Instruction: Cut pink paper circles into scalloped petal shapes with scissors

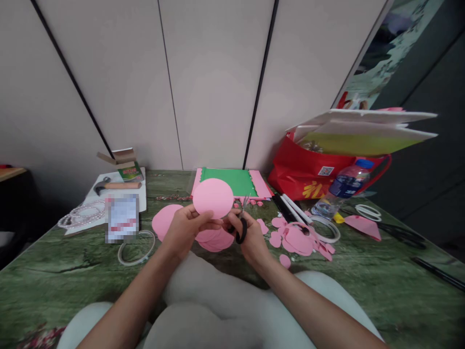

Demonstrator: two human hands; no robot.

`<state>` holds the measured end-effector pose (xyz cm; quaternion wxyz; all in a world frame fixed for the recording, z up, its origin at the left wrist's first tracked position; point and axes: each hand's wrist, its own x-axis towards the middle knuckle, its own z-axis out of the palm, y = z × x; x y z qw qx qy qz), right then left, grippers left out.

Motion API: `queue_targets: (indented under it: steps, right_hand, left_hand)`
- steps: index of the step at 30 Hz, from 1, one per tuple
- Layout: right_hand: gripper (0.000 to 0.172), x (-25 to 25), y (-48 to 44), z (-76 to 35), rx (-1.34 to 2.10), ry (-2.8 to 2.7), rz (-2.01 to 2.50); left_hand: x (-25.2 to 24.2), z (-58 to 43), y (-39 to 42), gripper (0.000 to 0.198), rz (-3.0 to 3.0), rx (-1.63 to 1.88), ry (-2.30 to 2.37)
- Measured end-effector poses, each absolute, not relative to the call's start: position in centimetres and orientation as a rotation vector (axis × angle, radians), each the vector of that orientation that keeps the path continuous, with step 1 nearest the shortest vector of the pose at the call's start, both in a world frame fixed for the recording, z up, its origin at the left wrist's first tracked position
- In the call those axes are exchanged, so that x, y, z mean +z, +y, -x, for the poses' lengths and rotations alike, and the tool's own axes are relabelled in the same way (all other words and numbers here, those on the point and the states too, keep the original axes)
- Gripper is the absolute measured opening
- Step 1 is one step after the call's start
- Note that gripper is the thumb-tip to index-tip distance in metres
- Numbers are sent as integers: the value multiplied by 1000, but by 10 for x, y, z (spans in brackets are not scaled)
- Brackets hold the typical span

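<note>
My left hand (187,228) is closed on a pink paper circle (212,197), holding it upright above the green table. My right hand (250,235) grips black-handled scissors (241,223), whose blades point up at the circle's right edge. Below my hands lie more pink paper circles (165,219), stacked flat on the table. A heap of pink paper scraps (298,238) lies just right of my right hand.
Green and pink paper sheets (232,182) lie at the back. A red bag (308,174) holding boards, a water bottle (341,186), tape rolls (327,228), white pens (296,206), a hammer (116,185), beads (82,214) and a wire ring (136,247) surround the work spot.
</note>
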<state>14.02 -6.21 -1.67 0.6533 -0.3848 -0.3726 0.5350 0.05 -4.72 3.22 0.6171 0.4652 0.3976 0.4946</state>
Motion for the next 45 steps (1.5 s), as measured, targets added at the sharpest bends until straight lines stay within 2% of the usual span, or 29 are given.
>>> queue_targets:
  steps: [6,18,21,26,34,45]
  right_hand:
    - [27,-14,-55,-148,1024,-893,889]
    - [28,-21,-50,-152,1132,-944,915]
    - [27,-23,-52,-150,1222,-1003,896]
    - [36,-26,-60,-144,1385,-1008,969]
    - [50,-25,-70,-140,1557,-1069,999]
    - [45,-25,-72,-141,1541,-1122,980]
  left_hand:
    - [8,-12,-42,16,-1155,994,1013]
    - [-2,-12,-36,20,-1167,907,1059]
    - [0,-11,-35,20,-1130,1029,1077]
    - [6,-8,-33,22,-961,1291,1033]
    - [3,-6,-34,24,-973,1303,1058]
    - [5,-6,-32,29,-801,1408,1004]
